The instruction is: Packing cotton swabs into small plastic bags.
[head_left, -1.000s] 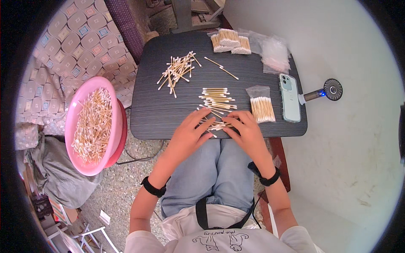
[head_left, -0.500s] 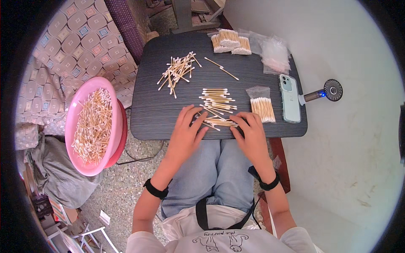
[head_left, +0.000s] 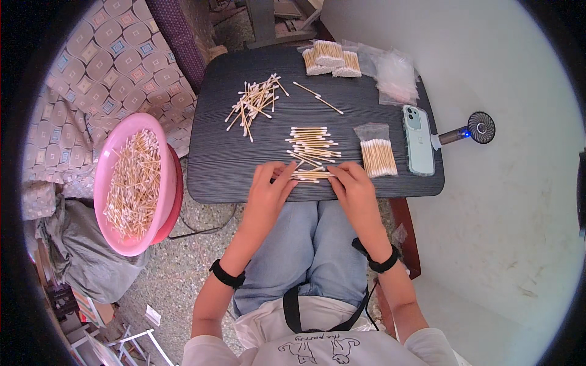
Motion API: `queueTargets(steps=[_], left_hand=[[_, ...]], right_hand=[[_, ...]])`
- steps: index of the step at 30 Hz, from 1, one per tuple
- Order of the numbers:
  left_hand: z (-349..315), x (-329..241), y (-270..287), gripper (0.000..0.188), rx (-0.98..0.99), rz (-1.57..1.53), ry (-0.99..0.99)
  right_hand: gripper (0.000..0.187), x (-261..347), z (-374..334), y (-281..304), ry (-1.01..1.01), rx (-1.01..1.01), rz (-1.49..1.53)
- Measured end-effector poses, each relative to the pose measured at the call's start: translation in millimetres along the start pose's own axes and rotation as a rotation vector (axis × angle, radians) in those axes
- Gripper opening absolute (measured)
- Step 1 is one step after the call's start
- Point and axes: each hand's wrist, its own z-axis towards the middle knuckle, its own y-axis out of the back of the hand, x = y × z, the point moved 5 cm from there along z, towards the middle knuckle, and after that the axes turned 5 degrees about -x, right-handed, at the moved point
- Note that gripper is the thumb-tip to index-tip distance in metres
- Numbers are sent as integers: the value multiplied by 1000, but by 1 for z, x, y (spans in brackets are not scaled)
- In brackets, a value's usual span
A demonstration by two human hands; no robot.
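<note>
My left hand (head_left: 266,190) and my right hand (head_left: 358,193) face each other at the near edge of the black table (head_left: 226,165). Their curled fingers press on opposite ends of a small bunch of cotton swabs (head_left: 312,175), which lies crosswise between them. Just beyond my fingertips is a loose row of cotton swabs (head_left: 310,143), some parallel and some slanted. A messy heap of cotton swabs (head_left: 256,104) lies at the far left of the table, with a few single swabs (head_left: 318,97) to its right. Right of my right hand sits a filled clear bag of swabs (head_left: 378,157).
A pink basin (head_left: 162,201) full of cotton swabs stands left of the table. Packed swab bundles (head_left: 329,55) and clear plastic bags (head_left: 395,76) lie at the back right. A phone (head_left: 419,140) and a small fan (head_left: 481,128) are along the right edge, near a white wall.
My hands have drawn slightly closer together and their fingers have curled in on the swab bunch. The swabs between them now lie more evenly lined up.
</note>
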Motion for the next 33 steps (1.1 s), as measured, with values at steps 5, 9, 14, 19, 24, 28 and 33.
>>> queueTargets(steps=[5, 9, 14, 19, 24, 28, 33], left_hand=[[-4, -8, -14, 48, -16, -62, 45], [-2, -13, -14, 57, -18, -52, 82], [-7, -13, -23, 62, -55, -205, 135], [-4, -20, -31, 66, -15, -314, 146], [10, -9, -8, 63, 92, -82, -1], [23, -3, -9, 62, 255, 67, -105], [25, 6, -21, 58, 214, 155, -161]], right_hand=[[23, 2, 1, -3, -48, 37, 63], [26, 5, 1, 6, -39, -1, 84], [43, 14, -12, -6, -7, 26, 76], [57, 22, -15, -17, -33, 81, 198], [56, 18, -7, -8, 19, 102, 84], [50, 13, 2, -12, 124, 96, -52], [47, 8, 5, -20, 169, 56, -147]])
